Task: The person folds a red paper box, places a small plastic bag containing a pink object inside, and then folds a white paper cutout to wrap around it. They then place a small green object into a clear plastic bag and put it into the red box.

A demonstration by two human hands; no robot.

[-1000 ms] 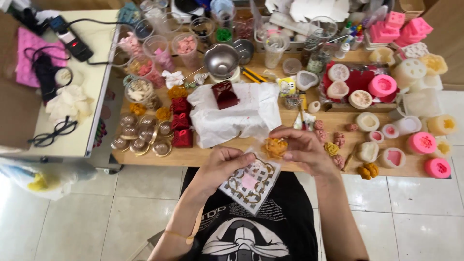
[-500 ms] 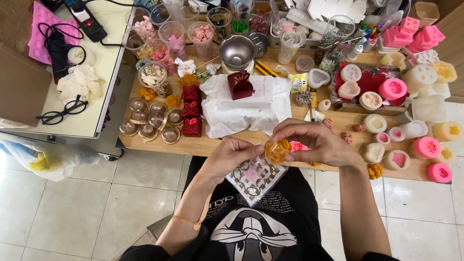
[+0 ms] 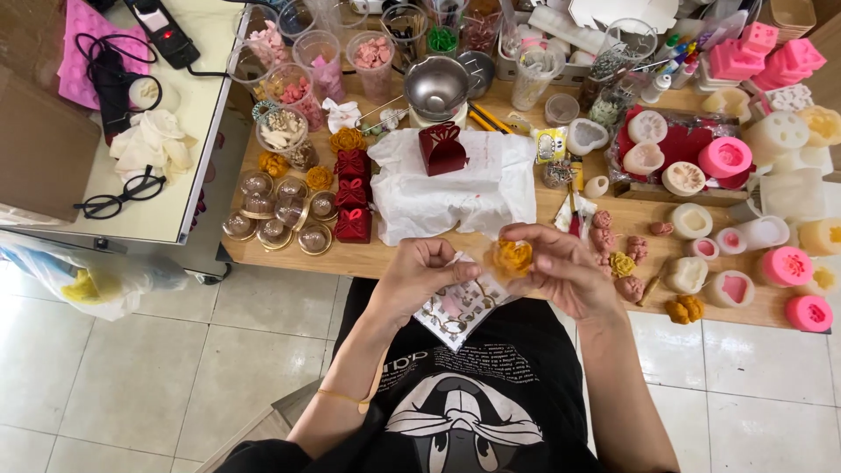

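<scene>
CHANGE: orange flower piece [image 3: 511,257] now lifted higher off the patterned packet [image 3: 457,307], meaning it is out and being worked | HANDS: right hand [image 3: 565,270] pinches the flower, left hand [image 3: 422,273] curled on the clear wrap | PACKAGES: red bow boxes [image 3: 352,194] left of white paper [image 3: 455,188]; one red box [image 3: 441,147] on it.

Your right hand [image 3: 561,267] is covering part of the orange flower [image 3: 511,257], and your left hand [image 3: 425,273] is hiding a corner of the patterned sheet [image 3: 460,307]. The top edge is cutting off the cups [image 3: 377,52], and the right edge is clipping the pink moulds [image 3: 793,57].
</scene>
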